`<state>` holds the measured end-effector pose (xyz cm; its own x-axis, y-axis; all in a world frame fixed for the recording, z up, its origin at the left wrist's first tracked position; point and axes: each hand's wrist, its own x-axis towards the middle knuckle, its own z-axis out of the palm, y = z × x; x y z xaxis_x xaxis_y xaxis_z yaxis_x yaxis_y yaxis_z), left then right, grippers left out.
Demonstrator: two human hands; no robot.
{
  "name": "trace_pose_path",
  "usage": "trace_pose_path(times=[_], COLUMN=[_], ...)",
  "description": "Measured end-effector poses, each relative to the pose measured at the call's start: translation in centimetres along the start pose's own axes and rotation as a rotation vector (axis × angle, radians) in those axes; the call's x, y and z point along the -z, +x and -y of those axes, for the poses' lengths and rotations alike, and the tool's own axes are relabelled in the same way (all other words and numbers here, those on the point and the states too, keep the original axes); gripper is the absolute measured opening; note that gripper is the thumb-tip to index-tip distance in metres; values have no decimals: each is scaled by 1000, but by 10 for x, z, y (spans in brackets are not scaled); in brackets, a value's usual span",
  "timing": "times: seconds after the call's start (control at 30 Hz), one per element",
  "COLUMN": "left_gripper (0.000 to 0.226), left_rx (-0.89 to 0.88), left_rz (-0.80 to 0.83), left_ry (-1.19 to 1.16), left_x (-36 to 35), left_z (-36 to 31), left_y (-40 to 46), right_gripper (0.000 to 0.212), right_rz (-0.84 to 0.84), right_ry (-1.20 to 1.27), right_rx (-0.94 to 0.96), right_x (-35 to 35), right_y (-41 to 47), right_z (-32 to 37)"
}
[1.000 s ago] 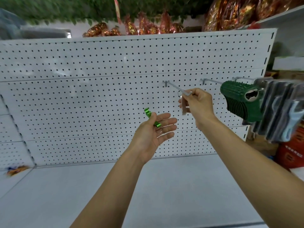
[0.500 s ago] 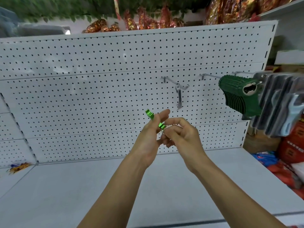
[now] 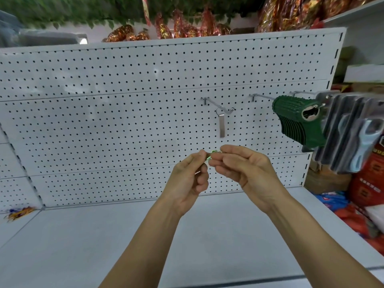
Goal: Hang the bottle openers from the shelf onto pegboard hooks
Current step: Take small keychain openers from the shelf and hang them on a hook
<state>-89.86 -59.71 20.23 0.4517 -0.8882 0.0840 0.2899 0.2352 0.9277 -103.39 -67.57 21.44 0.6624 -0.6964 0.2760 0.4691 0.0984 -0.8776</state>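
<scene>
Hiding green opener [image 3: 212,152], 2 hands' [image 3: 192,179] [image 3: 247,171] grip

Retail shop, white pegboard [image 3: 124,113] display wall, hooks [image 3: 220,106] with hanging packaged goods [image 3: 351,134]

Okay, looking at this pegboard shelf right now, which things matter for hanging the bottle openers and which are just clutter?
Part of the job:
- small green bottle opener, pinched between left hand and right hand
- silver bottle opener, already hanging
- its pegboard hook
- green-handled openers on the next hook

Just lying about:
- grey packaged tools
- red and gold foil decorations
- red boxes
</scene>
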Motion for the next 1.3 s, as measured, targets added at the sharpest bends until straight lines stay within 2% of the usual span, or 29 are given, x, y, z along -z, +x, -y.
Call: trace_pose_path(times=[0.13,0.37,0.53,0.73,0.93,1.3], left_gripper=[21,14,12,10,15,27], left_rx=[-12,-110,-283,-430,-401,-293], left_rz=[72,129,106,81,49,30], left_ry=[47,180,512,645,607,577], left_x=[-3,-11,-20,-27,-29,-30], left_z=[0,-12,-26,-35,-30,-16], left_y=[0,5,6,12,17,20], right_gripper=[8,13,9,12,21,18], right_rz=[-114,-207,-197,-169,-134,-173], right_ry=[-270,-697,-621,-627,-733,-843], right_rx=[134,431,450,493,455,437], right_x=[3,4,-6,-10,-10,-5], right_y=[5,20,30,42,58,85], right_z=[9,30,51,68,71,54])
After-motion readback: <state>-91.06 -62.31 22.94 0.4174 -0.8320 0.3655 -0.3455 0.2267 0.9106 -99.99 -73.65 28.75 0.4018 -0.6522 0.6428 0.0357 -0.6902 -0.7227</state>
